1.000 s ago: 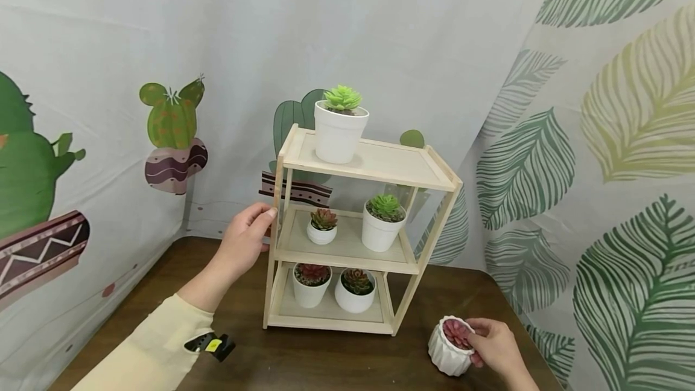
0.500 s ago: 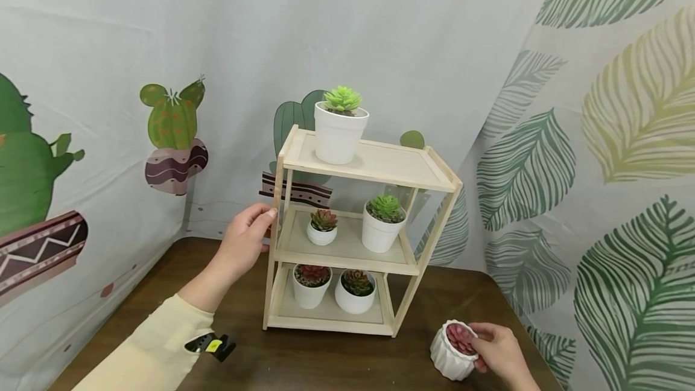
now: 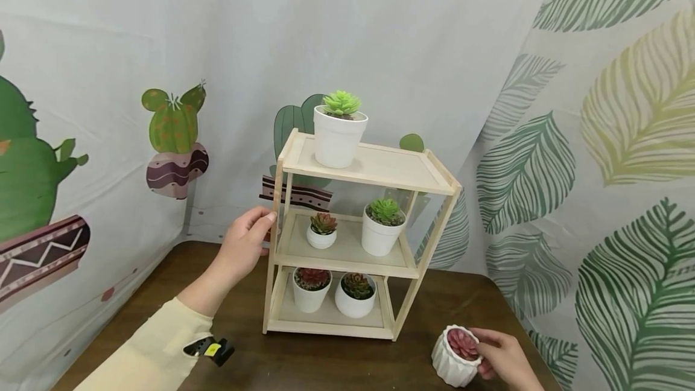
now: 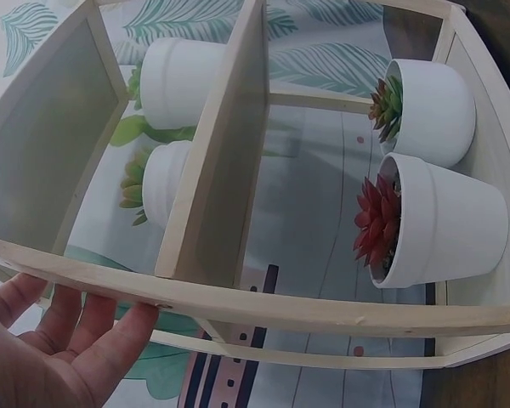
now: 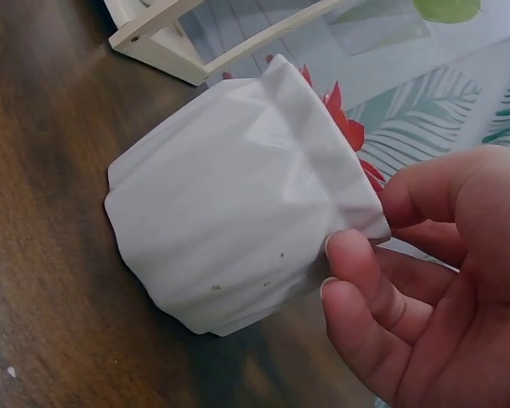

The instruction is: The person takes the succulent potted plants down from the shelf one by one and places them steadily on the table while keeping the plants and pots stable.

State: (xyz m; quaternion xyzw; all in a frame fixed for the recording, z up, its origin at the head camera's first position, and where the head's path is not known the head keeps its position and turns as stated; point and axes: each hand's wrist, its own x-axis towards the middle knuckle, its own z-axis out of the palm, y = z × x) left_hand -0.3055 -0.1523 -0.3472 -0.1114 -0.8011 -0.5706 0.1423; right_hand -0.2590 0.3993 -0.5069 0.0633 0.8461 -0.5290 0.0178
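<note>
Fluted pot: a white fluted pot (image 3: 452,365) with a dusky-red rosette succulent (image 3: 463,343) is at the right front, apart from the shelf; I cannot tell whether its base bears on the dark brown wooden table (image 3: 304,359).
Right hand: the right hand (image 3: 502,355) pinches the pot's rim, two fingertips against the outer wall, another digit beside the leaves.
Rim grip: the glaze looks slick, so a firm pinch on the ridges, pressing wall rather than leaves, should serve best.
Left hand: the left hand (image 3: 247,240) grips the left upright of a three-tier wooden shelf (image 3: 402,163).
Shelf steadying: the frame looks light; even pressure, without pulling, should spare its pots a jolt.
Top tier: a tall white pot with a bright green succulent (image 3: 339,137), towards the left.
Middle tier: a small round pot (image 3: 321,239) left, a tapered pot (image 3: 379,235) right.
Bottom tier: a red-leaved succulent pot (image 3: 312,299) beside a bowl-shaped pot (image 3: 355,305).
</note>
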